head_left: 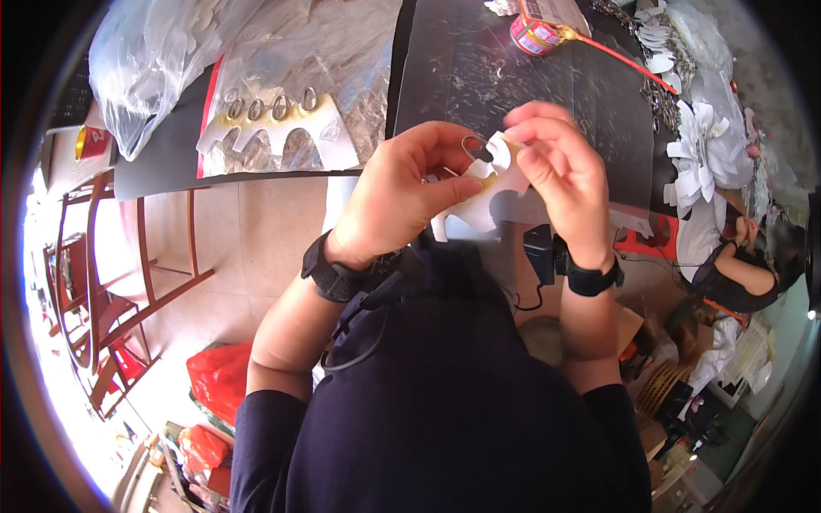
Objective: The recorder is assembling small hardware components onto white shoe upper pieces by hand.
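Over the table's near edge, my left hand (402, 184) pinches a white scalloped piece of sheet (483, 209) between thumb and fingers. A metal ring (469, 145) stands out at the piece's top, beside the left fingers. My right hand (564, 167) is at the same piece's right side, thumb and fingers closed about its upper edge; its fingertips are slightly blurred. Yellowish glue-like stain shows along the piece. To the left on the table lies a similar white piece (329, 141) with several metal rings (280, 108) standing along its yellowish edge.
A small pink tin (534, 36) with a red stick (620, 61) across it stands at the back. White cut-outs (697, 158) and metal chains pile up at the right. A plastic bag (150, 64) sits at the left. Beyond the right side another person (742, 265) sits.
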Tool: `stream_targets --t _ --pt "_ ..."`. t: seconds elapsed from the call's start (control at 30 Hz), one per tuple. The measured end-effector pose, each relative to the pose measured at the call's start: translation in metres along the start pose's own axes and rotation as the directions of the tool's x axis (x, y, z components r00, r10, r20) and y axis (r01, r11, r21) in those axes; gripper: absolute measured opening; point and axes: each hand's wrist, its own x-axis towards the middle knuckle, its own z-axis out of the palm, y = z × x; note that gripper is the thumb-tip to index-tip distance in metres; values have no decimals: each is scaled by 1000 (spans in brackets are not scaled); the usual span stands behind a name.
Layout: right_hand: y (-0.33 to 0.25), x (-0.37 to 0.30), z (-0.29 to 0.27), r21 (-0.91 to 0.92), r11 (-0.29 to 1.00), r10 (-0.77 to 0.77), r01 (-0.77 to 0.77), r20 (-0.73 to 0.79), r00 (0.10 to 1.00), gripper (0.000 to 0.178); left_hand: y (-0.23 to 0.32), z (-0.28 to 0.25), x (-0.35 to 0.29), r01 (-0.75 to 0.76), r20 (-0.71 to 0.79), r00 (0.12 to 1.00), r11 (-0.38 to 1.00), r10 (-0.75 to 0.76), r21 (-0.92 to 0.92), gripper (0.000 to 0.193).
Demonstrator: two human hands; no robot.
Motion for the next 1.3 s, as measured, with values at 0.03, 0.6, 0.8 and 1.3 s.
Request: stream_targets --t 0.03,0.6,0.8,1.3 --pt "-4 -1 2 -400 892 -232 211 -6 973 14 0 -1 -1 -3 -9 1000 1000 3 -5 37" --pt "-14 1 20 -742 419 -452 524 330 829 15 7 0 -14 -146 -52 987 978 155 150 53" --pt "-5 -6 22 -527 804 -263 275 100 960 11 7 4 -16 -138 -84 986 988 144 74 48" --pt "-10 -6 25 -665 639 -362 386 183 914 12 6 10 -16 -142 -106 983 984 152 103 55"
